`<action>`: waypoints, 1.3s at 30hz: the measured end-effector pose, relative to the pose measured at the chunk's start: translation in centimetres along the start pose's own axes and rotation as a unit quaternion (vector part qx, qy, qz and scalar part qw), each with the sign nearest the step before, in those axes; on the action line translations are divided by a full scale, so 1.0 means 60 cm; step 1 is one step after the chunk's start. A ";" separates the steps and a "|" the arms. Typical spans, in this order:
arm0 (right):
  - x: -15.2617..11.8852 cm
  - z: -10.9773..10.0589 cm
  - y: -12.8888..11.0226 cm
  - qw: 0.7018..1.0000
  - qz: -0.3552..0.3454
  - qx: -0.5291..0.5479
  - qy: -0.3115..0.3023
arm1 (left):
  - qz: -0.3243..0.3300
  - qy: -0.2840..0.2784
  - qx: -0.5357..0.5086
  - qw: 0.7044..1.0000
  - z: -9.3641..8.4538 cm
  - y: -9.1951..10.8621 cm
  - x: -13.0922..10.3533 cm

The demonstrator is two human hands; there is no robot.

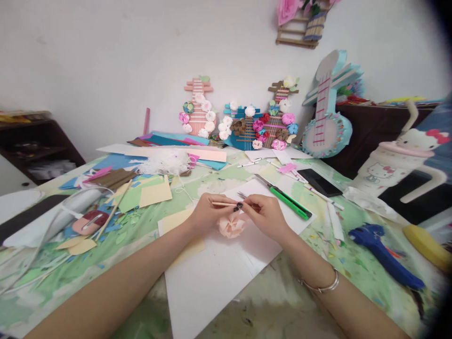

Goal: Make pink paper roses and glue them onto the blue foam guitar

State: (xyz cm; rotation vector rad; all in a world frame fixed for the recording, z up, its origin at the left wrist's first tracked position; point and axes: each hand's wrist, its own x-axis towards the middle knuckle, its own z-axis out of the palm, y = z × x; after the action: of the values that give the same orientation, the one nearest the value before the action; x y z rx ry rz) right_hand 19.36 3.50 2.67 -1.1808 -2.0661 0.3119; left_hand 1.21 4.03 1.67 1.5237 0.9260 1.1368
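Note:
My left hand [208, 212] and my right hand [264, 212] meet over a white sheet [205, 292], with dark-nailed thumbs almost touching. Just below the fingertips hangs a pale peach paper flower [231, 227] with layered, rounded petals. My left fingers are closed at its upper edge. A thin wooden stick [224, 204] crosses in front of my left hand, its right end at my right thumb and finger, which are pinched together. A small metal tip [242, 194] shows behind the fingers; the rest of it is hidden.
A green utility knife [289, 201] lies on the sheet's right side, blade out. Further right are a phone [319, 182], a blue glue gun [384, 254] and a cup [391, 165]. Paper scraps [141, 193] cover the left. Flower-decorated paper instruments [247, 129] line the wall.

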 end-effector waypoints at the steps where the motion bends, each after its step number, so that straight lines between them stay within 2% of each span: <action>1: 0.000 0.000 0.000 1.000 0.002 -0.001 -0.001 | 0.001 -0.002 -0.001 1.000 0.000 0.000 0.000; 10: -0.002 0.005 0.000 1.000 0.011 -0.006 0.028 | -0.003 0.017 0.021 1.000 0.002 -0.001 0.000; 16: -0.003 0.009 -0.001 0.999 0.027 0.007 0.038 | -0.004 0.007 0.009 1.000 0.001 0.000 -0.001; 30: -0.005 0.009 0.000 0.997 0.062 0.023 0.043 | -0.075 0.008 -0.034 0.997 0.006 0.017 -0.003; 39: -0.002 0.009 0.001 0.997 0.060 0.032 0.040 | -0.085 -0.022 -0.039 0.995 0.001 0.008 -0.001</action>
State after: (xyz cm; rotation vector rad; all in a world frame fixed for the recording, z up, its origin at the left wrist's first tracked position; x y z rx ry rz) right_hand 19.06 3.47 2.21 -1.2611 -1.9078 0.3787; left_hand 1.28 3.84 2.14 1.3736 0.9510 1.0010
